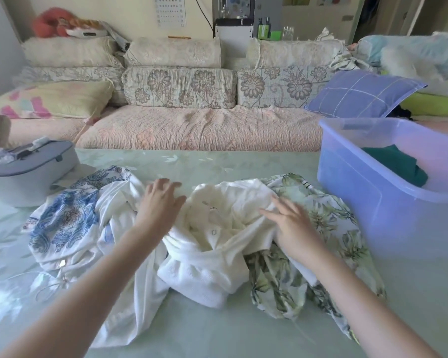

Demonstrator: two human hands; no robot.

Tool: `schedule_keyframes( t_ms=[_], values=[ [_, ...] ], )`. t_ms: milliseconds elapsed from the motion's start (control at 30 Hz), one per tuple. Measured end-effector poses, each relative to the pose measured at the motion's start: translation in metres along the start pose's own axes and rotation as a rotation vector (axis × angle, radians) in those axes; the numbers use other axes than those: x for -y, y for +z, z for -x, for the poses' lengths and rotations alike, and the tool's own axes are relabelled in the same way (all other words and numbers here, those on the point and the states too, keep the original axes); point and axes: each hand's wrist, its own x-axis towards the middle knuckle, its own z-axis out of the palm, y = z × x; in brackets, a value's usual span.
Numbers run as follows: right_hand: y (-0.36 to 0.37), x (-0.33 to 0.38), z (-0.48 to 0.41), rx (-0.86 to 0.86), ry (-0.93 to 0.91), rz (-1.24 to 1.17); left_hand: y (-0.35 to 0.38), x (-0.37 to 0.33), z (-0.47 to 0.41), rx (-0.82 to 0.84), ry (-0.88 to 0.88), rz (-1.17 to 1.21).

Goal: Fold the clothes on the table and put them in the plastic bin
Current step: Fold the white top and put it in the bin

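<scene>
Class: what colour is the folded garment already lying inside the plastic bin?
Dark green, seen in the head view inside the translucent bin.

Translucent plastic bin [388, 202]; knitted white garment [204, 275]; glossy table [217, 332]

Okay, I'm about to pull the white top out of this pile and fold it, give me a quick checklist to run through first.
1. Free left hand: ok, open over the white top.
2. Free right hand: ok, open, fingers on the same top.
3. The white top apart from other clothes: not ok, it is bunched together with the leaf-print garment and the blue paisley garment.
4. Bare table for spreading: ok, beyond the pile.
5. Room in the plastic bin: ok, only a dark green garment shows inside.
6. The top's buttons fastened: cannot tell.
</scene>
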Motion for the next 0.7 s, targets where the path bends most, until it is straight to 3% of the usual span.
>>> schedule_keyframes(
  t_ms=[67,133,233,333,467,600,700],
  values=[
    [0.001,0.016,0.007,-0.022,-0.088,-0.189,0.005,-0.001,0.019,-0.094,0.216,-0.027],
    [0.007,0.034,0.014,0.041,-0.194,-0.289,0.005,-0.002,0.036,-0.062,0.3,-0.068],
    [0.023,0.05,0.02,0.137,-0.256,-0.198,0.001,-0.006,0.053,0.204,0.191,-0.074],
    [0.026,0.049,0.024,0.09,-0.238,-0.176,0.007,-0.006,0.058,0.27,0.071,-0.121],
    [0.02,0.037,0.024,-0.069,-0.18,-0.126,0.014,-0.007,0.06,0.214,-0.008,-0.151],
    [-0.005,0.013,0.013,-0.388,-0.04,-0.119,0.0,-0.011,0.056,0.113,-0.036,-0.17],
    [-0.018,-0.011,0.012,-0.542,0.097,-0.185,-0.016,-0.02,0.056,0.147,-0.003,-0.065]
  ],
)
